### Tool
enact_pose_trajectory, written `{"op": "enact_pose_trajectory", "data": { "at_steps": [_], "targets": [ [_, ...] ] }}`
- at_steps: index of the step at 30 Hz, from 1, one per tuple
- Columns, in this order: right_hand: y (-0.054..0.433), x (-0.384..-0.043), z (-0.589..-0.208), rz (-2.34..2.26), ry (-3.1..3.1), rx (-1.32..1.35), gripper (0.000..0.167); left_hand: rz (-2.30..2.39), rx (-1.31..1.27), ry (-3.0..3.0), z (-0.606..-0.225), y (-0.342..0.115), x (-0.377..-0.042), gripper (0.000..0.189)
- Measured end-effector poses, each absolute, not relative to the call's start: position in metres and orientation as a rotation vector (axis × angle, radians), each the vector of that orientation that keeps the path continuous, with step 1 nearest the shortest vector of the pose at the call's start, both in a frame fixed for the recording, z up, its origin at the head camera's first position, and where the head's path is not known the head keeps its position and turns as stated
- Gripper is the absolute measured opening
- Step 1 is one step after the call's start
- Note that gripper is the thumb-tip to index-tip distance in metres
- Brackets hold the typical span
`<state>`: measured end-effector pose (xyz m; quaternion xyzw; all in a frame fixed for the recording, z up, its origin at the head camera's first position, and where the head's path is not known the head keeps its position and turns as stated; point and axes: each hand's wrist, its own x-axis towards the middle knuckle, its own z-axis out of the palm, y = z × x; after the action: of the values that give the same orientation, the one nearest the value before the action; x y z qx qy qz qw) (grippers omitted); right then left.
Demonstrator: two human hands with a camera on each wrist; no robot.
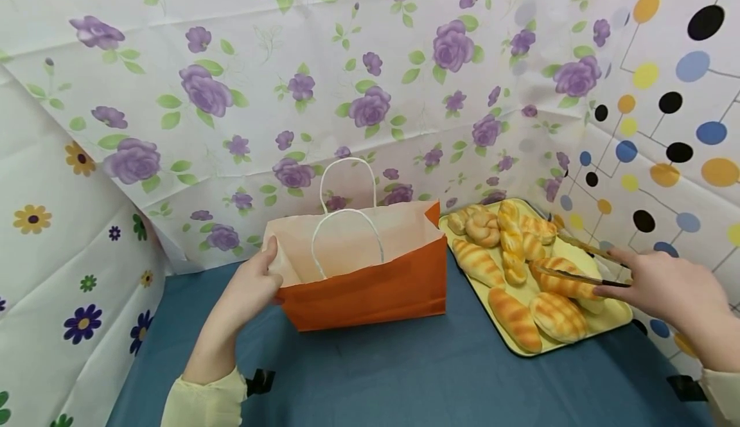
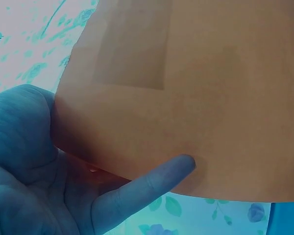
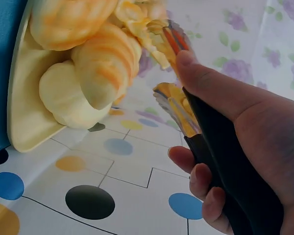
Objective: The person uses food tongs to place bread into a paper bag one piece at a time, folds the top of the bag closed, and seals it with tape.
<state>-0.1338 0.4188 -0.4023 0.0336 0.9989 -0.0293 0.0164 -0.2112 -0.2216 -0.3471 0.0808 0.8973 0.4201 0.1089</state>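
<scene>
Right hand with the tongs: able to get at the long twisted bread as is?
Probably yes: the right hand holds spread tongs over the tray, tips toward the long twisted bread, and nothing visible covers that bread.

No text, label, brand, number or sign to be read in any of the three views. Nothing legible on the orange bag (image 1: 370,298), tray (image 1: 615,318) or tongs (image 3: 215,142).
</scene>
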Motion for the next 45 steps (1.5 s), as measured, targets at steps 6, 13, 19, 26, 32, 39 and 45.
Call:
{"op": "enact_pose_trajectory", "data": {
  "at_steps": [6,13,19,26,32,39,45],
  "targets": [
    [0.415,-0.134,-0.407,0.043,3.149,0.053,0.102,1.199,0.271,2.649,-0.345,-0.223,-0.211,0.081],
    [0.411,-0.133,-0.412,0.139,3.183,-0.031,0.095,1.2,0.249,2.64,-0.349,-0.224,-0.209,0.081],
    [0.413,-0.137,-0.412,-0.08,3.083,-0.018,0.097,1.206,0.275,2.641,-0.348,-0.223,-0.214,0.08],
    [0.403,-0.14,-0.419,-0.263,3.02,-0.072,0.098,1.186,0.278,2.646,-0.345,-0.223,-0.216,0.081],
    [0.392,-0.142,-0.419,-0.346,2.856,-0.146,0.098,1.178,0.276,2.646,-0.343,-0.222,-0.214,0.081],
    [0.377,-0.138,-0.416,-0.309,2.789,-0.175,0.092,1.144,0.288,2.655,-0.343,-0.222,-0.213,0.082],
    [0.359,-0.136,-0.408,-0.214,2.807,-0.127,0.087,1.106,0.295,2.681,-0.343,-0.223,-0.212,0.083]
  ]
}}
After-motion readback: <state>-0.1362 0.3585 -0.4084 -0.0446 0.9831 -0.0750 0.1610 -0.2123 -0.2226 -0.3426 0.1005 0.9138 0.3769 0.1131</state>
